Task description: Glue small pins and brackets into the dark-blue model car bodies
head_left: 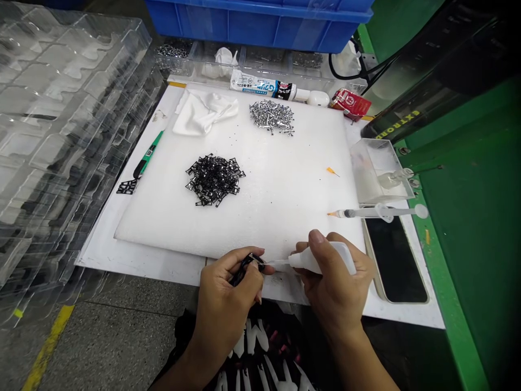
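Near edge of the desk (122,252), seen from above. The left hand (232,288) pinches a small, dark, glossy black piece (245,266) between thumb and forefinger; the piece is held at the near edge of a thick white foam sheet (293,179). The right hand (340,279) closes around a white plastic squeeze bottle with a long thin nozzle (305,261), pointed left towards the piece. The piece is probably light and stiff, its shiny surface perhaps slippery; its outer edges appear the best place for a fingertip hold. The bottle is likely light and soft-walled, best taken round the body, since the slender nozzle looks easily bent. Farther away, a loose heap of small black frame-like parts (215,180) lies on the left of the foam, its members overlapping so that single outlines are hard to separate. Fingers cover much of the held piece, and contact between nozzle tip and piece cannot be determined. The palm hides part of the bottle; its contents are not discernible. The lower border cuts off both forearms.
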Action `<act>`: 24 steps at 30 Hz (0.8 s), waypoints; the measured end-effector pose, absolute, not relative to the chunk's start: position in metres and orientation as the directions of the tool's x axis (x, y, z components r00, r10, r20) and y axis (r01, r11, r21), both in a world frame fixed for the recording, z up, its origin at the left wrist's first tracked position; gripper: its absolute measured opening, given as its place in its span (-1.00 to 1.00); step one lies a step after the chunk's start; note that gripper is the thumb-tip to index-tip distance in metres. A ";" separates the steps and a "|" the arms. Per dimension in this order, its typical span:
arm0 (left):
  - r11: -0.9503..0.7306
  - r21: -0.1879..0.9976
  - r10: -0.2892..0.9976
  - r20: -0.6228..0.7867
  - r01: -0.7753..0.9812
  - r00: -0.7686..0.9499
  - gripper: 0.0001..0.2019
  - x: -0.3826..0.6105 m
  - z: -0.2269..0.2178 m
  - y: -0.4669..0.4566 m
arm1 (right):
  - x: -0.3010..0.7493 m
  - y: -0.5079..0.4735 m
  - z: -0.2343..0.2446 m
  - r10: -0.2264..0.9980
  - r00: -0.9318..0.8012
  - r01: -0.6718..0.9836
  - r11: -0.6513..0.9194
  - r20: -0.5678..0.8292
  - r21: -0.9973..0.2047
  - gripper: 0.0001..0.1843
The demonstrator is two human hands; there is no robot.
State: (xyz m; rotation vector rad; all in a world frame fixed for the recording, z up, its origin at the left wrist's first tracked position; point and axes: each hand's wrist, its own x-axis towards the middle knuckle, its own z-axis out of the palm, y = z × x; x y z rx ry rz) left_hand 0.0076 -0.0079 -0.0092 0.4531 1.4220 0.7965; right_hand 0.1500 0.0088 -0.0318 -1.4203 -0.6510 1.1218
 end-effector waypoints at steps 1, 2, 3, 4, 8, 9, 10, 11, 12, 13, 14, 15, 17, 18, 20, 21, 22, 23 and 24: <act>0.669 0.710 0.721 -0.692 -0.217 -0.040 -0.77 0.008 -0.009 -0.008 | 0.150 0.009 -0.032 0.882 0.390 -0.218 -0.192 -0.266 -0.957 -0.44; 0.668 0.712 0.723 -0.690 -0.219 -0.039 -0.77 0.007 -0.009 -0.008 | 0.151 0.009 -0.032 0.879 0.393 -0.229 -0.191 -0.270 -0.955 -0.47; 0.667 0.712 0.724 -0.689 -0.219 -0.037 -0.77 0.007 -0.009 -0.008 | 0.151 0.009 -0.032 0.877 0.396 -0.243 -0.187 -0.274 -0.952 -0.48; 0.667 0.712 0.724 -0.689 -0.219 -0.035 -0.77 0.007 -0.009 -0.008 | 0.152 0.010 -0.032 0.874 0.402 -0.260 -0.177 -0.273 -0.949 -0.49; 0.673 0.702 0.718 -0.695 -0.234 -0.021 -0.78 0.007 -0.008 -0.007 | 0.153 0.011 -0.022 0.878 0.417 -0.326 -0.098 -0.236 -0.940 -0.40; 0.672 0.701 0.719 -0.695 -0.238 -0.016 -0.79 0.006 -0.007 -0.006 | 0.153 0.011 -0.019 0.881 0.424 -0.332 -0.067 -0.212 -0.941 -0.38; 0.670 0.702 0.721 -0.692 -0.240 -0.011 -0.80 0.006 -0.007 -0.006 | 0.153 0.013 -0.015 0.881 0.436 -0.327 -0.036 -0.184 -0.944 -0.39; 0.667 0.705 0.725 -0.689 -0.241 -0.007 -0.80 0.006 -0.008 -0.006 | 0.152 0.015 -0.012 0.880 0.447 -0.311 -0.015 -0.160 -0.950 -0.43; 0.661 0.710 0.731 -0.683 -0.244 -0.005 -0.80 0.006 -0.009 -0.006 | 0.152 0.019 -0.010 0.883 0.450 -0.277 -0.005 -0.135 -0.961 -0.51; 0.651 0.716 0.738 -0.674 -0.251 -0.007 -0.81 0.007 -0.010 -0.007 | 0.151 0.024 -0.009 0.894 0.434 -0.221 -0.013 -0.110 -0.975 -0.63; 0.639 0.722 0.747 -0.665 -0.266 -0.011 -0.81 0.007 -0.012 -0.007 | 0.151 0.030 -0.010 0.916 0.395 -0.136 -0.025 -0.077 -0.990 -0.75; 0.626 0.726 0.754 -0.656 -0.286 -0.015 -0.81 0.007 -0.014 -0.008 | 0.150 0.038 -0.013 0.941 0.336 0.006 -0.027 -0.023 -1.000 -0.76; 0.605 0.724 0.765 -0.644 -0.331 -0.011 -0.82 0.007 -0.017 -0.009 | 0.148 0.055 -0.021 0.975 0.196 0.372 0.029 0.109 -0.928 -0.62; 0.601 0.718 0.766 -0.643 -0.351 -0.003 -0.83 0.007 -0.018 -0.009 | 0.146 0.063 -0.025 0.977 0.137 0.529 0.066 0.162 -0.846 -0.60; 0.612 0.699 0.758 -0.652 -0.371 0.020 -0.83 0.007 -0.020 -0.008 | 0.144 0.070 -0.031 0.975 0.068 0.712 0.100 0.210 -0.695 -0.66; 0.616 0.692 0.754 -0.656 -0.377 0.028 -0.83 0.007 -0.020 -0.008 | 0.144 0.069 -0.031 0.977 0.051 0.744 0.101 0.206 -0.661 -0.67; 0.617 0.688 0.752 -0.658 -0.383 0.031 -0.82 0.006 -0.019 -0.007 | 0.145 0.064 -0.030 0.979 0.032 0.754 0.108 0.200 -0.648 -0.64; 0.620 0.684 0.750 -0.660 -0.385 0.036 -0.82 0.006 -0.019 -0.006 | 0.150 0.056 -0.026 0.978 0.021 0.761 0.118 0.207 -0.638 -0.58; 0.625 0.679 0.748 -0.662 -0.385 0.046 -0.82 0.005 -0.018 -0.005 | 0.157 0.046 -0.021 0.974 0.028 0.765 0.126 0.227 -0.632 -0.53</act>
